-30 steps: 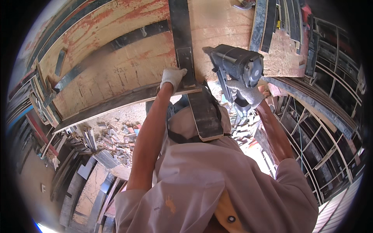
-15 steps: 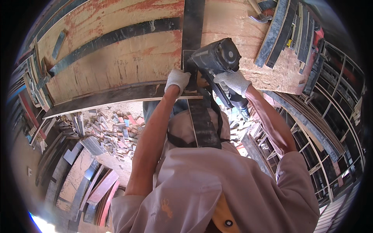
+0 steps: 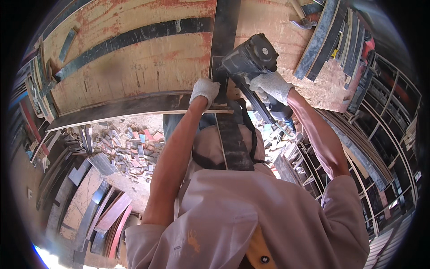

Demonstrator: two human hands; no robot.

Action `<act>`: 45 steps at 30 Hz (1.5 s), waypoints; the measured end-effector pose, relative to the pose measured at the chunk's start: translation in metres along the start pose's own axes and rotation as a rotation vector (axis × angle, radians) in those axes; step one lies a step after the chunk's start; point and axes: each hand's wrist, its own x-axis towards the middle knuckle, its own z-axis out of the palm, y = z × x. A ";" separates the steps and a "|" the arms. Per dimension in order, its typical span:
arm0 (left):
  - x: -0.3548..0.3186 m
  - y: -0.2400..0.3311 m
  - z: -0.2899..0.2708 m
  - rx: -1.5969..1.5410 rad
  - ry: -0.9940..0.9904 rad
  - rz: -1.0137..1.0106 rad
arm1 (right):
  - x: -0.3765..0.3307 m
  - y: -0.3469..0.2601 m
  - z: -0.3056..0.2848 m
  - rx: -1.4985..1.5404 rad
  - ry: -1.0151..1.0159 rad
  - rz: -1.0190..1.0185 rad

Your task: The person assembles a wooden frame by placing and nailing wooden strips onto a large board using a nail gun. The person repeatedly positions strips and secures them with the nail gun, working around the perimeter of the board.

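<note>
My right hand (image 3: 272, 87), in a pale work glove, is wrapped round the handle of a black nail gun (image 3: 251, 54). The gun's nose end points left, at a dark plywood strip (image 3: 225, 29) running away from me across the workbench. My left hand (image 3: 205, 92), gloved too, is closed at the crossing of the boards, gripping a long dark plywood strip (image 3: 130, 107) along the bench's near edge. Its fingertips are hidden. Another dark strip (image 3: 233, 145) extends from the crossing toward my body.
A hammer (image 3: 303, 22) lies at the far right of the workbench (image 3: 116, 76), beside stacked dark strips (image 3: 320, 42). A curved dark strip (image 3: 134, 42) lies at far left. Wood offcuts (image 3: 130, 148) cover the floor below. Metal racks (image 3: 385, 116) stand at right, leaning boards (image 3: 89, 201) at left.
The nail gun and my right hand have shifted slightly up and to the right. My left hand keeps its place at the boards' crossing. The whole view has tilted a little.
</note>
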 end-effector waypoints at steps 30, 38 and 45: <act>-0.236 -0.015 -0.019 -0.288 0.306 1.110 | -0.055 -0.019 0.001 -0.371 -0.236 0.132; -0.235 -0.012 -0.015 -0.256 0.378 1.084 | -0.048 -0.040 0.003 -0.458 -0.274 0.228; -0.237 -0.007 -0.017 -0.294 0.380 1.081 | -0.054 -0.044 0.012 -0.439 -0.202 0.235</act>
